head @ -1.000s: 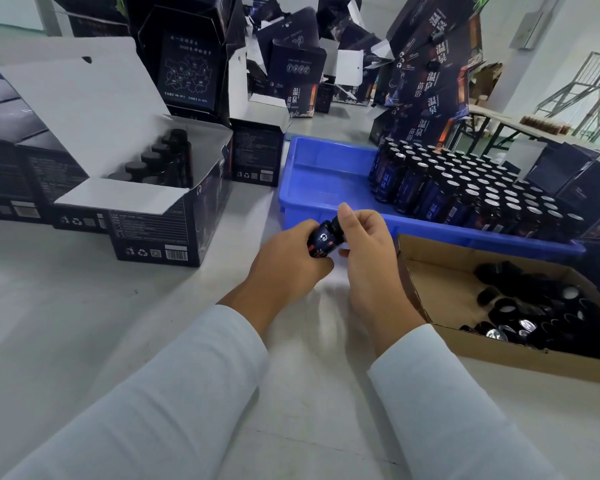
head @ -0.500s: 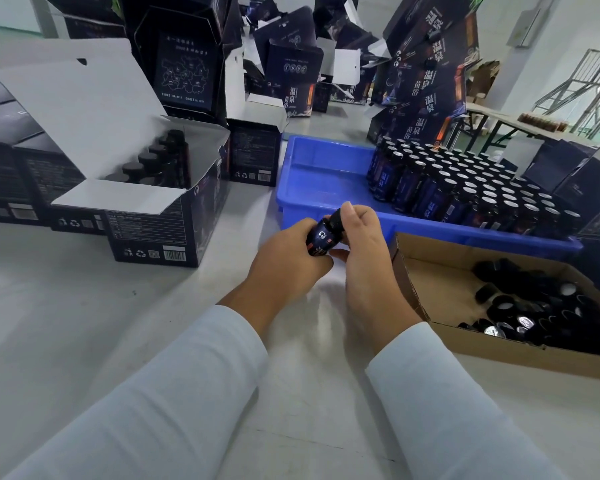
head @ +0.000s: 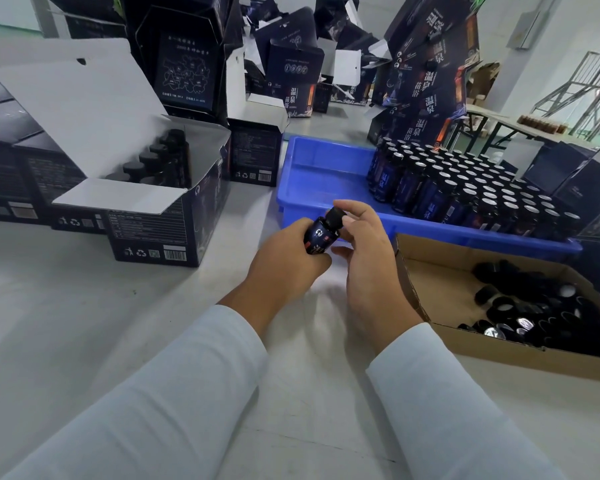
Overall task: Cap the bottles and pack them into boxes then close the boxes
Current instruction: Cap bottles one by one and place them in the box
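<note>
My left hand (head: 284,261) grips a small dark bottle (head: 320,236) with a blue label, tilted up to the right above the table. Its black cap (head: 335,216) is pinched by the fingers of my right hand (head: 364,251). A blue tray (head: 321,171) behind my hands holds several uncapped bottles (head: 465,188) on its right side. An open dark box (head: 160,202) at the left has a row of capped bottles (head: 160,157) inside and its white lid flap raised. A cardboard box (head: 444,292) at the right holds several loose black caps (head: 534,313).
Closed dark boxes (head: 14,181) stand at the far left. More open and stacked dark boxes (head: 291,71) crowd the back of the white table (head: 84,323). A tall leaning stack (head: 426,81) rises behind the tray. A folding table and metal frames show at the far right.
The bottle stays between my hands. My right fingers have shifted round the cap, which now shows more clearly above my left hand.
</note>
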